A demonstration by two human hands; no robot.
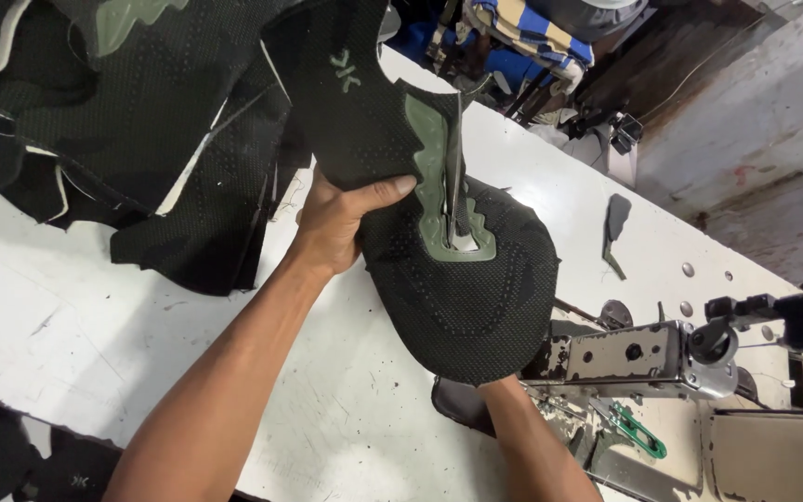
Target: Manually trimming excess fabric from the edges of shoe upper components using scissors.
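My left hand [341,218] grips a black mesh shoe upper [457,288] with a green trim around its lace opening, holding it up over the white table [67,325]. The thumb presses on the upper's front face beside the green trim. My right forearm [532,446] reaches up beneath the upper; the right hand itself is hidden behind the fabric, so I cannot tell what it does.
A pile of black mesh shoe uppers [141,112] lies at the top left. A sewing machine head [643,358] sits at the right, with green-handled snips [638,429] below it. A dark fabric piece [617,218] lies on the table farther back. More black pieces [11,460] lie at bottom left.
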